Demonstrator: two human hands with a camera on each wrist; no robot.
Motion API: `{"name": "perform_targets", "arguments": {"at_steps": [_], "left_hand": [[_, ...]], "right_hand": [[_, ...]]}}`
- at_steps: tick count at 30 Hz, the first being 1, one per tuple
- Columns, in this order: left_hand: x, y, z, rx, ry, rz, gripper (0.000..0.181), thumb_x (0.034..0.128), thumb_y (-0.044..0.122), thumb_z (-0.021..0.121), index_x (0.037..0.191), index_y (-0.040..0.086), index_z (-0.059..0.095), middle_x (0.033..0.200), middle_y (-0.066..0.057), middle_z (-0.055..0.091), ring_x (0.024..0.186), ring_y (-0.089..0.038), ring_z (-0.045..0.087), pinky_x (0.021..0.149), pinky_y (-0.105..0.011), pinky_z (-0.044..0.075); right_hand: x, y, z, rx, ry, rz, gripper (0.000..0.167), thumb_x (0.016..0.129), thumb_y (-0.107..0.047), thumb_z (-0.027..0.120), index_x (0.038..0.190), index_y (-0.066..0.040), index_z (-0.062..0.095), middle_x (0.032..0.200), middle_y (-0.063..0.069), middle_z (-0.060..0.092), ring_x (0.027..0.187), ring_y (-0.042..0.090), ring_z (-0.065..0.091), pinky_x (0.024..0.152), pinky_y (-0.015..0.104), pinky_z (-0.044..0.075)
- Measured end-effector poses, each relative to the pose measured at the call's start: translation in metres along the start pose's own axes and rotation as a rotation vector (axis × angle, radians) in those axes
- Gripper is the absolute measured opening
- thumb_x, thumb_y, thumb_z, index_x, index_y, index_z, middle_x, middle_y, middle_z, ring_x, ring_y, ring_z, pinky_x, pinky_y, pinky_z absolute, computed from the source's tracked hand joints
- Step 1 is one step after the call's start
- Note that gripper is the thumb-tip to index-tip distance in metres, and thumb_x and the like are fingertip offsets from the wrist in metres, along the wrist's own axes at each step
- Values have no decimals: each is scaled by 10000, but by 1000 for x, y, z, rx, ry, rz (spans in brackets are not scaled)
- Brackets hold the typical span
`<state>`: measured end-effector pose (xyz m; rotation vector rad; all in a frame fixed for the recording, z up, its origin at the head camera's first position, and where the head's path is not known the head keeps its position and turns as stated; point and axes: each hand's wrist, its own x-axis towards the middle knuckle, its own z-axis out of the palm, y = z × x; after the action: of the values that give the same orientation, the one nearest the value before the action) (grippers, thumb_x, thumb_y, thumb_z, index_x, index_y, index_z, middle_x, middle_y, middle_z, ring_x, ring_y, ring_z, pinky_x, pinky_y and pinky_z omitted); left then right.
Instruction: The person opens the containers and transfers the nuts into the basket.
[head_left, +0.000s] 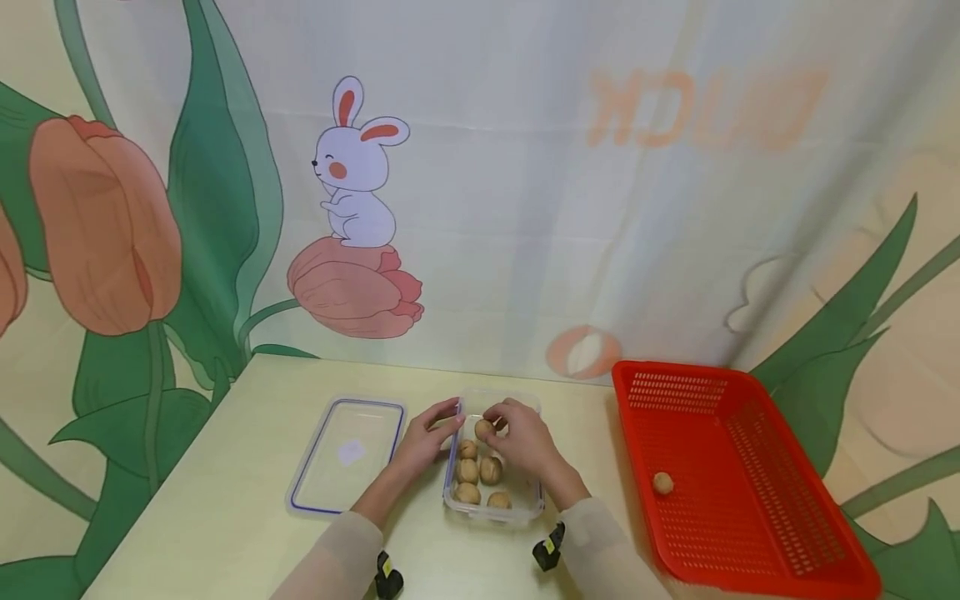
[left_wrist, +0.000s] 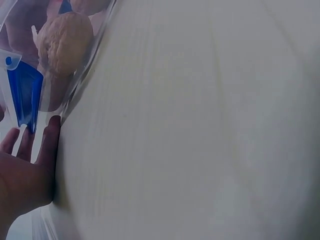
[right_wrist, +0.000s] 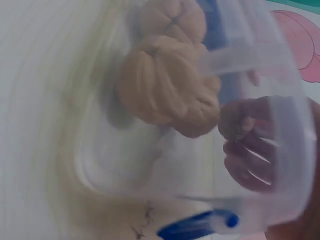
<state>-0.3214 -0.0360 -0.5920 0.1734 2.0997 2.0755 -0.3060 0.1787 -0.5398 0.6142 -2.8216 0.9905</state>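
Note:
A clear plastic box (head_left: 495,515) holds several walnuts (head_left: 491,471), most of them toward its near end. My left hand (head_left: 422,442) rests with its fingertips against the box's left wall; in the left wrist view the fingers (left_wrist: 50,142) touch the box beside a blue clip (left_wrist: 25,95). Inside the box, toward its far part, my right hand (head_left: 521,437) pinches a walnut (head_left: 484,430) between thumb and fingers. Through the clear wall in the right wrist view, that hand (right_wrist: 255,145) shows around the walnut (right_wrist: 235,122), with other walnuts (right_wrist: 160,85) to its left.
A clear lid with a blue seal (head_left: 348,454) lies on the table left of the box. To the right stands a red plastic basket (head_left: 750,492) with a single walnut (head_left: 663,483) near its left side. Behind the table hangs a printed curtain (head_left: 487,208).

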Motion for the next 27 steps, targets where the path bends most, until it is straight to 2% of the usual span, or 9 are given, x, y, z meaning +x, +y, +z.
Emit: {"name": "perform_targets", "arguments": {"at_steps": [7, 13, 21, 27], "left_hand": [[0, 2, 1, -7, -11, 2, 587, 1060, 348, 678, 1565, 98, 512, 1535, -204, 528, 1371, -413, 544, 984, -514, 590], [0, 5, 0, -16, -9, 5, 584, 1062, 325, 676, 1566, 82, 506, 1543, -211, 519, 1362, -415, 553, 962, -519, 601], [-1, 5, 1, -2, -2, 2, 569, 1068, 316, 668, 1562, 81, 511, 1530, -193, 536, 1365, -405, 552, 943, -494, 611], [-3, 3, 3, -8, 15, 13, 541, 1070, 287, 666, 1551, 82, 526, 1519, -189, 549, 1367, -418, 549, 948, -529, 605]], "right_hand": [[-2, -1, -15, 159, 59, 4, 222, 962, -152, 809, 1145, -39, 755, 1079, 61, 702, 992, 278, 703, 822, 377, 626], [-6, -16, -37, 259, 130, 4, 263, 954, -132, 816, 1191, -45, 744, 1092, 38, 717, 1004, 245, 707, 815, 329, 633], [-26, -40, -78, 292, 226, -49, 290, 943, -138, 828, 1208, -59, 743, 1104, 45, 731, 1025, 261, 710, 895, 510, 623], [-52, -39, -104, 268, 268, -65, 275, 950, -157, 825, 1200, -71, 750, 1125, 38, 741, 1043, 249, 702, 919, 524, 616]]}}
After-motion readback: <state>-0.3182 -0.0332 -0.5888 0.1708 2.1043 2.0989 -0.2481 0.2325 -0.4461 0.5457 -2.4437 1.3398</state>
